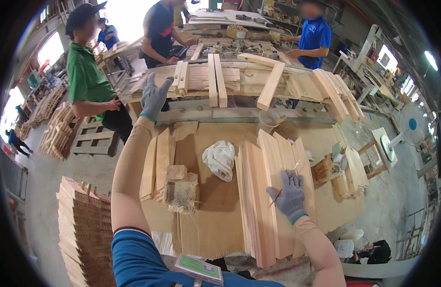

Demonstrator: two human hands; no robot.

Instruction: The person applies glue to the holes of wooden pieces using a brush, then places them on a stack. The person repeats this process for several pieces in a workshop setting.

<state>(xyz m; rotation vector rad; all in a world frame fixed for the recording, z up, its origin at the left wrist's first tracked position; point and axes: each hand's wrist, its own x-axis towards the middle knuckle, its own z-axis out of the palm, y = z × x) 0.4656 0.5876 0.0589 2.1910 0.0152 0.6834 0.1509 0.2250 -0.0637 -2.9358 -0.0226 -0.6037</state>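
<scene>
My left hand [156,98], in a grey glove, reaches to the far bench with its fingers apart. Its fingertips are right beside a pair of short wooden pieces with holes [181,79]; I see nothing held in it. My right hand [291,198], gloved in grey too, rests over a row of pale wooden boards [258,191] on the near table. A thin stick [275,198] passes under its fingers, with a lighter end [296,165] showing beyond them. Left of these boards lie a crumpled white cloth [219,160] and a rough wooden block [181,193].
Brown cardboard [206,225] covers the near table. A clear plastic cup [268,119] stands by the metal rail [211,113]. More strips [218,81] lie across the far bench. A person in green [89,81] stands at left; a fan [412,123] is at right.
</scene>
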